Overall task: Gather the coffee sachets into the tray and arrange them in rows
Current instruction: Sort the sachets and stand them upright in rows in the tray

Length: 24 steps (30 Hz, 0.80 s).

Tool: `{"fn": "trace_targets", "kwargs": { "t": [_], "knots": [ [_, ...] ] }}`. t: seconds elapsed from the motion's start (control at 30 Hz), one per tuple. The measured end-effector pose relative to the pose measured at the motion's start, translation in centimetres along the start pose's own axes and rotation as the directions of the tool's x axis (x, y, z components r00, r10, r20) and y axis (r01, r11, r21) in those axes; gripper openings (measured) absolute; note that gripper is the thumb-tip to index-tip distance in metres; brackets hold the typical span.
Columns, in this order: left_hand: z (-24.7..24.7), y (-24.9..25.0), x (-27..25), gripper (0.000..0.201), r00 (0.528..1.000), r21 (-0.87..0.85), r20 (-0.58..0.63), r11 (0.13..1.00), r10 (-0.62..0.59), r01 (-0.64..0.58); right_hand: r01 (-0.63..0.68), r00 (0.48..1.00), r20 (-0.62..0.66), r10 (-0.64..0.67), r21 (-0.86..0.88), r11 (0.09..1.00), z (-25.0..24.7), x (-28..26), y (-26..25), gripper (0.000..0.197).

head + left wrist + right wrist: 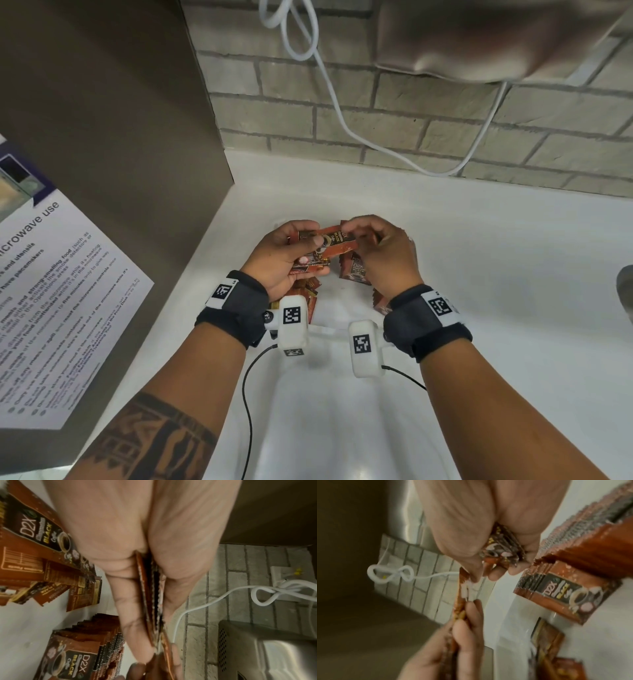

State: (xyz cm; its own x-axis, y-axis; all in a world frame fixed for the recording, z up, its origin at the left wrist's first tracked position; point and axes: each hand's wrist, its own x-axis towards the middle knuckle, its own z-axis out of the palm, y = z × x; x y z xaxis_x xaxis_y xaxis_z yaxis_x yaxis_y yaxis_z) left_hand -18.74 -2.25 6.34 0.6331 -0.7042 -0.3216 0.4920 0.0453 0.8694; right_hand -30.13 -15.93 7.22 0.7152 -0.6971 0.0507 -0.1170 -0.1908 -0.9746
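Both hands meet over the tray (pixel 329 330): left hand (pixel 286 260) grips a squared stack of sachets (pixel 310 269), right hand (pixel 383 255) pinches one sachet (pixel 337 241), likely adding it.

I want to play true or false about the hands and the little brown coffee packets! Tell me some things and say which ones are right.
1. The left hand grips a bunch of brown coffee sachets edge-on. True.
2. The right hand is flat and holds nothing. False: its fingers pinch a brown sachet between the two hands.
3. A neat row of overlapping sachets lies on the white surface. True.
4. The wall behind is painted plain blue. False: it is grey brick.
5. A white cable hangs in front of the brick. True.
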Motion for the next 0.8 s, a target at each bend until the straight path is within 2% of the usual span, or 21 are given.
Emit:
{"fn": "trace_targets", "kwargs": {
  "t": [0.07,0.1,0.13,0.17,0.23,0.27,0.4,0.53,0.67,0.7,0.77,0.8],
  "knots": [
    [0.1,-0.1,0.1,0.019,0.999,-0.051,-0.048,0.998,0.025,-0.028,-0.182,0.981,-0.036,0.192,0.179,0.967,-0.1,0.3,0.2,0.012],
    [0.2,-0.2,0.2,0.018,0.996,-0.082,-0.076,0.996,0.038,-0.044,-0.289,0.955,0.022,0.294,0.276,0.917,-0.1,0.2,0.0,0.014],
    [0.3,-0.4,0.3,0.018,0.994,-0.100,-0.095,0.993,0.053,-0.062,-0.365,0.931,0.110,0.349,0.329,0.871,-0.1,0.1,0.1,0.024],
    [0.3,-0.5,0.4,0.019,0.992,-0.101,-0.103,0.992,0.065,-0.076,-0.397,0.916,0.195,0.351,0.305,0.866,0.1,-0.2,-0.1,0.029],
    [0.6,-0.8,0.5,0.022,0.993,-0.069,-0.092,0.994,0.075,-0.082,-0.362,0.917,0.258,0.304,0.221,0.906,0.7,-0.8,-0.4,0.028],
    [0.8,-0.9,0.5,0.023,0.994,-0.044,-0.073,0.996,0.077,-0.080,-0.348,0.928,0.221,0.301,0.217,0.912,0.9,-0.7,-0.4,0.028],
    [1.1,-1.0,0.2,0.031,0.994,0.076,0.020,0.991,0.106,-0.108,-0.396,0.915,0.125,0.382,0.446,0.803,1.3,0.2,-0.4,0.028],
    [1.2,-0.9,-0.1,0.034,0.992,0.119,0.090,0.988,0.085,-0.096,-0.396,0.915,0.111,0.389,0.445,0.803,1.2,0.7,-0.5,0.022],
    [0.5,-0.3,-0.2,0.036,0.991,0.135,0.091,0.985,0.093,-0.105,-0.379,0.913,0.101,0.396,0.574,0.726,0.2,1.3,0.0,0.026],
    [0.4,-0.2,-0.2,0.038,0.991,0.147,0.092,0.983,0.095,-0.108,-0.378,0.919,0.120,0.376,0.543,0.750,-0.1,1.2,-0.1,0.027],
    [0.4,-0.2,-0.3,0.040,0.989,0.176,0.102,0.976,0.108,-0.125,-0.381,0.921,0.219,0.323,0.321,0.867,-0.4,0.8,-0.6,0.027],
    [0.5,-0.2,-0.3,0.042,0.987,0.191,0.112,0.972,0.116,-0.136,-0.385,0.903,0.288,0.319,0.215,0.897,-0.3,0.7,-0.7,0.031]
  ]
}}
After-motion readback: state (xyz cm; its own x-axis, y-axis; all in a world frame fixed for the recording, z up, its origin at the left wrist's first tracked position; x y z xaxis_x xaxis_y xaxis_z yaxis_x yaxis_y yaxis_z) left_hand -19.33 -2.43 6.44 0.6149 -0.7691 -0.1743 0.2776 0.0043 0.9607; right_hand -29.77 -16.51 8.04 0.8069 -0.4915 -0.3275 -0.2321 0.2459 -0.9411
